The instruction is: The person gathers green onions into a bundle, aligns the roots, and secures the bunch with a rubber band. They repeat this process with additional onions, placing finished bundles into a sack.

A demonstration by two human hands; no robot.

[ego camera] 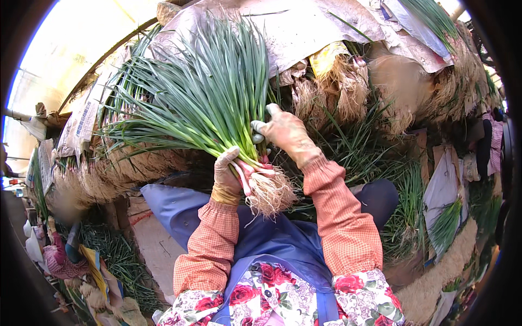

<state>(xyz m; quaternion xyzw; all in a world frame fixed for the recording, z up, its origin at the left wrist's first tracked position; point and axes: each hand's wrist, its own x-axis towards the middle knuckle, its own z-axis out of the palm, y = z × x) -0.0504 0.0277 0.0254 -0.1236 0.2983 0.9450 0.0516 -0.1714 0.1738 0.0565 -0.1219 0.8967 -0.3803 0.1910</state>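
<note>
A large bunch of green onions (212, 93) fans out in front of me, long green leaves pointing up and left. My left hand (228, 177), in a stained glove, is closed around the lower stalks. Just beside that grip, the reddish-white bulbs (246, 175) and a pale tangle of roots (271, 195) hang over my lap. My right hand (287, 132), also gloved, has its fingertips against the right side of the stalks. Whether those fingers grip a stalk is hidden by the leaves and the hand.
Rooted onion bundles (134, 163) are stacked ahead, partly under woven plastic sheets (326, 24). Loose green leaves (355, 138) lie to the right of my hands. A blue apron (269, 236) covers my lap. Another person (63, 261) sits at the far left, beside cut greens (118, 252).
</note>
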